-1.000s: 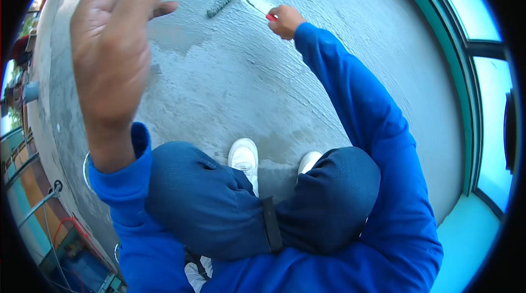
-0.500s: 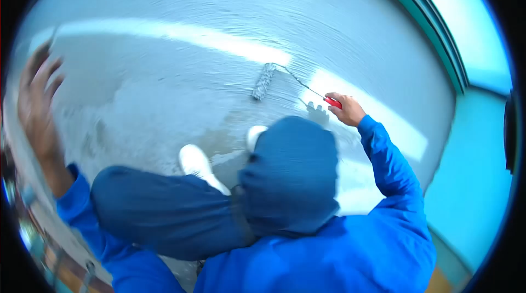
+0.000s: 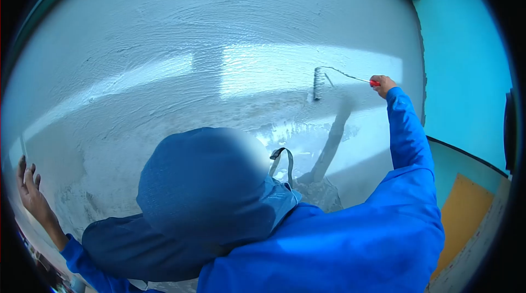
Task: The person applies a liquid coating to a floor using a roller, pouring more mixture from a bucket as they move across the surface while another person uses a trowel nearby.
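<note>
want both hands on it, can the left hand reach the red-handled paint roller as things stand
Probably not without shifting. The left hand is spread at the far left of the grey textured surface, the red-handled paint roller is far right in the outstretched right hand, and a blue-clad knee sits between.

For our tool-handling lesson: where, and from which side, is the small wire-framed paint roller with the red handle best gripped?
By the red handle, from the right, as the right hand does: the thin wire frame runs left to the grey sleeve.
</note>
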{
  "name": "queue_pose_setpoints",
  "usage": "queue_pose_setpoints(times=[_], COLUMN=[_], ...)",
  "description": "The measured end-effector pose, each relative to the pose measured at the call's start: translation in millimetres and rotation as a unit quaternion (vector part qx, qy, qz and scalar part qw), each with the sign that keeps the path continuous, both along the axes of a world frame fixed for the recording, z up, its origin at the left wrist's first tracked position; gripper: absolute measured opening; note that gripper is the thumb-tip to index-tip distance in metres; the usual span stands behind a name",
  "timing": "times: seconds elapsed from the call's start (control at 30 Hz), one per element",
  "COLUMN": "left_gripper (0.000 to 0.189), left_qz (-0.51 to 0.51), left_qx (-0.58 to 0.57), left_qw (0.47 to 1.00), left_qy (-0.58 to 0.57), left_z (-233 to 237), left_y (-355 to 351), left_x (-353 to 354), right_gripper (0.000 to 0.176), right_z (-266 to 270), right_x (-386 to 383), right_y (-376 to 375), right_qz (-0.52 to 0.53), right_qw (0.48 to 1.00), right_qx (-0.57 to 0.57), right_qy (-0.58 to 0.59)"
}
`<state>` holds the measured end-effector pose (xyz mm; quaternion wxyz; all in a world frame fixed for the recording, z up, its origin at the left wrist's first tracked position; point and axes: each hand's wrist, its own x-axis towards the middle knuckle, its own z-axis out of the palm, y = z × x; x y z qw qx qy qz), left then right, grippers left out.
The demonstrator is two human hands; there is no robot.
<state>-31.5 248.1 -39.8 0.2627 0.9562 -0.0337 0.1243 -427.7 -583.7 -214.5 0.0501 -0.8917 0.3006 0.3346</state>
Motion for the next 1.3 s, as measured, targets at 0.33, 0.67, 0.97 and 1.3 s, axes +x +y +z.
queue_pose_setpoints(times=[0.33,0.67,0.97,1.3], left_gripper=[0.036,0.033,0.028,0.040], left_qz=[-0.003,-0.044,-0.072,-0.041], left_qx=[0.006,0.030,-0.002,0.248], left_qw=[1.000,0.998,0.997,0.966], left_qy=[0.026,0.017,0.003,0.068], left_z=[-4,4,8,1], left_y=[-1,-17,-22,48], left_x=[1,-11,-15,-6], right_gripper=[0.018,0.035,0.031,0.021], right_z=[-11,-64,-82,-178], right_x=[9,244,420,563], right_y=[-75,104,380,489], right_qz=[0.012,0.172,0.322,0.405], right_qw=[0.996,0.952,0.874,0.848], right_qx=[0.080,0.222,0.274,0.252], right_qy=[-0.046,-0.124,-0.239,-0.229])
